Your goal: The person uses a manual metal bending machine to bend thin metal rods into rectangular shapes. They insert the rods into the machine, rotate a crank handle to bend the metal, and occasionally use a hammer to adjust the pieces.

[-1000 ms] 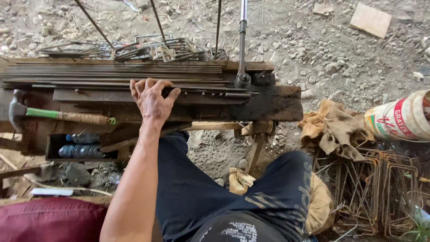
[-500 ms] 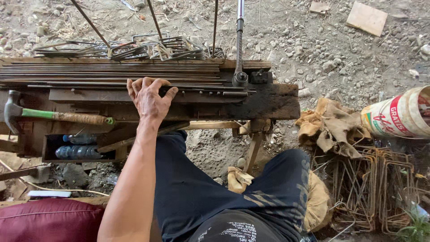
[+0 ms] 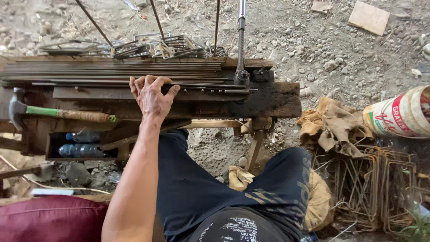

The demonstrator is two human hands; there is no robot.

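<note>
Bare table (image 3: 273, 101) was left free right of the left hand (image 3: 152, 96); passage beyond was blocked by stacked rods (image 3: 112, 71) and the upright lever (image 3: 241, 40).

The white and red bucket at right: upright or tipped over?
Tipped over. The bucket lies on its side on the gravel ground, its printed wall facing up, beside crumpled brown paper sacks.

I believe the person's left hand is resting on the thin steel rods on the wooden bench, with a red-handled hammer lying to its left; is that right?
Not quite: the head view shows the hammer has a green and brown handle, not a red one. The rest holds: the left hand rests on the thin steel rods on the wooden bench, and the hammer lies to its left.
</note>
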